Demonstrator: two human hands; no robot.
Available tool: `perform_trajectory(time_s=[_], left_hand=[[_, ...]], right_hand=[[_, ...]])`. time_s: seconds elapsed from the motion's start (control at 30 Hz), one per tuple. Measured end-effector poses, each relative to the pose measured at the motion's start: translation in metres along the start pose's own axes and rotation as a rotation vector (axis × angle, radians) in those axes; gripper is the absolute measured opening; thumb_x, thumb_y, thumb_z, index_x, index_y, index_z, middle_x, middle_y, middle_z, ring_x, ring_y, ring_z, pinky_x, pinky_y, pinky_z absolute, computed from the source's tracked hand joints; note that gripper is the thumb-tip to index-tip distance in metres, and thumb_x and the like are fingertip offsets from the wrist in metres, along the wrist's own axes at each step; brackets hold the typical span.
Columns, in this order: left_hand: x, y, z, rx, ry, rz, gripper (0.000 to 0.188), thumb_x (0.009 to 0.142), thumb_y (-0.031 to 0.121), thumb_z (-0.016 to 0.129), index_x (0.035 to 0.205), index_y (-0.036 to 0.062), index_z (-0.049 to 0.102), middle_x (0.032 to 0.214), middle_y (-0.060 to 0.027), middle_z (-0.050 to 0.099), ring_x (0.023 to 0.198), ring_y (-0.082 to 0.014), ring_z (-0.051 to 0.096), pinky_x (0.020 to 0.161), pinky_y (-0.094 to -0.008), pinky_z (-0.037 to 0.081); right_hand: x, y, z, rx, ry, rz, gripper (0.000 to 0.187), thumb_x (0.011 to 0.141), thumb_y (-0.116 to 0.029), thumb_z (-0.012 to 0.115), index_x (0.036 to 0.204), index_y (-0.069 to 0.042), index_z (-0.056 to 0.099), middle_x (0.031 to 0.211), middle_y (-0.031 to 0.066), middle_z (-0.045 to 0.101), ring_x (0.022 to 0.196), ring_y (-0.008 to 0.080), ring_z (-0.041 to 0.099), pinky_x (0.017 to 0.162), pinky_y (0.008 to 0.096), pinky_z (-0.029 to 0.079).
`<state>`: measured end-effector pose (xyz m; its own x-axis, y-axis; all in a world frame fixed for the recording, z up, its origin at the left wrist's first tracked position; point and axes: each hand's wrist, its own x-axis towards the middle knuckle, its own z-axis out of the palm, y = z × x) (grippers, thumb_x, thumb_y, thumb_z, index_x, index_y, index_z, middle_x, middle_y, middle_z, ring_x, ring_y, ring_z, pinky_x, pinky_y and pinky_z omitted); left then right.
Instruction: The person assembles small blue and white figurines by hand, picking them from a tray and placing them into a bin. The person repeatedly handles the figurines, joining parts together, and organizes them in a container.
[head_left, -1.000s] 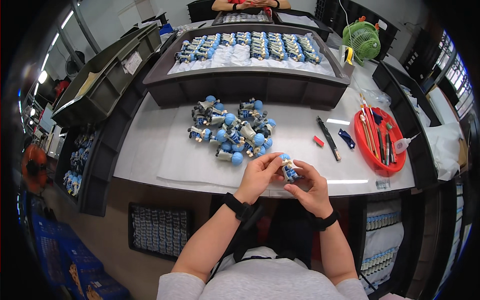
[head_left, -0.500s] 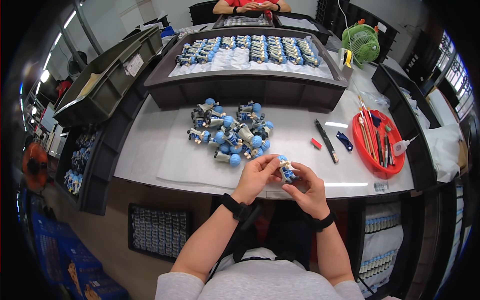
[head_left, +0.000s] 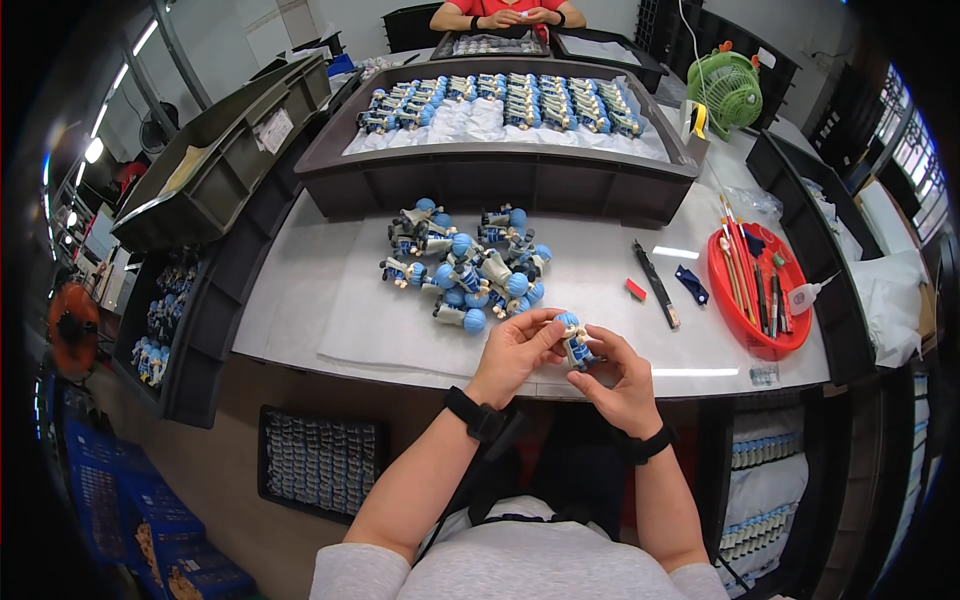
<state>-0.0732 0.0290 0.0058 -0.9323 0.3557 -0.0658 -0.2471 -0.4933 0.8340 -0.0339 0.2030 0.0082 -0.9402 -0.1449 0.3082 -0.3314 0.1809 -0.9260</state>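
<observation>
Between both hands, just above the table's near edge, is a small blue-haired figurine with a blue and white outfit, held roughly upright. My left hand pinches it from the left near its head. My right hand grips it from the right, with thumb and fingers round its lower part. Beyond my left hand lies a loose heap of similar figurines, pointing various ways on white sheeting. Farther back, a large dark tray carries rows of such figurines on white lining.
To the right stands a red basin with brushes, pens and a small white bottle. A black pen-like tool, a red block and a dark blue piece lie beside it. A green fan is behind. Dark crates flank the table.
The figurine has turned slightly in my fingers, its front showing a little more. Both hands keep their hold at nearly the same place, and the whole view has shifted slightly.
</observation>
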Motion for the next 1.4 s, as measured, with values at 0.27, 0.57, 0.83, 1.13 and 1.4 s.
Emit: perform_trajectory(time_s=[0.27,0.57,0.83,1.13,1.4], left_hand=[[0.001,0.001,-0.001,-0.003,-0.034,0.012,0.029,0.091,0.010,0.056,0.118,0.0005,0.056,0.096,-0.0058,0.063,0.082,-0.0110,0.061,0.070,-0.0227,0.052],[0.001,-0.001,-0.004,-0.016,-0.055,0.028,0.028,0.091,0.010,0.055,0.118,0.0009,0.056,0.096,-0.0050,0.063,0.082,-0.0104,0.060,0.070,-0.0224,0.051],[0.001,0.003,0.001,0.029,-0.024,-0.026,0.028,0.092,0.013,0.055,0.118,0.0002,0.055,0.094,-0.0038,0.062,0.080,-0.0093,0.058,0.069,-0.0218,0.050],[0.003,0.004,0.001,0.050,-0.001,-0.093,0.032,0.093,0.017,0.054,0.118,-0.0022,0.054,0.093,-0.0034,0.061,0.077,-0.0077,0.057,0.064,-0.0205,0.048],[-0.004,0.004,0.006,0.195,0.035,0.009,0.033,0.091,0.014,0.058,0.121,0.0017,0.055,0.094,-0.0040,0.062,0.080,-0.0076,0.059,0.066,-0.0220,0.051]], right_hand=[[0.002,0.000,-0.002,-0.027,-0.007,-0.001,0.057,0.072,-0.006,0.075,0.123,-0.002,0.049,0.098,0.0153,0.064,0.081,0.0184,0.066,0.072,0.0276,0.053],[0.003,-0.002,0.000,-0.016,0.002,0.010,0.058,0.071,-0.004,0.075,0.123,-0.001,0.049,0.097,0.0144,0.064,0.080,0.0165,0.065,0.071,0.0263,0.053],[0.003,-0.008,-0.003,0.000,-0.002,-0.010,0.058,0.072,-0.006,0.075,0.123,-0.001,0.049,0.097,0.0147,0.064,0.083,0.0174,0.065,0.072,0.0272,0.053],[-0.001,-0.001,0.000,0.075,0.068,0.049,0.055,0.072,0.000,0.072,0.122,-0.001,0.050,0.097,0.0120,0.059,0.083,0.0169,0.063,0.072,0.0269,0.053],[0.000,0.001,-0.002,0.006,0.074,-0.057,0.056,0.070,0.013,0.065,0.122,-0.001,0.049,0.101,0.0075,0.054,0.089,0.0138,0.059,0.074,0.0251,0.053]])
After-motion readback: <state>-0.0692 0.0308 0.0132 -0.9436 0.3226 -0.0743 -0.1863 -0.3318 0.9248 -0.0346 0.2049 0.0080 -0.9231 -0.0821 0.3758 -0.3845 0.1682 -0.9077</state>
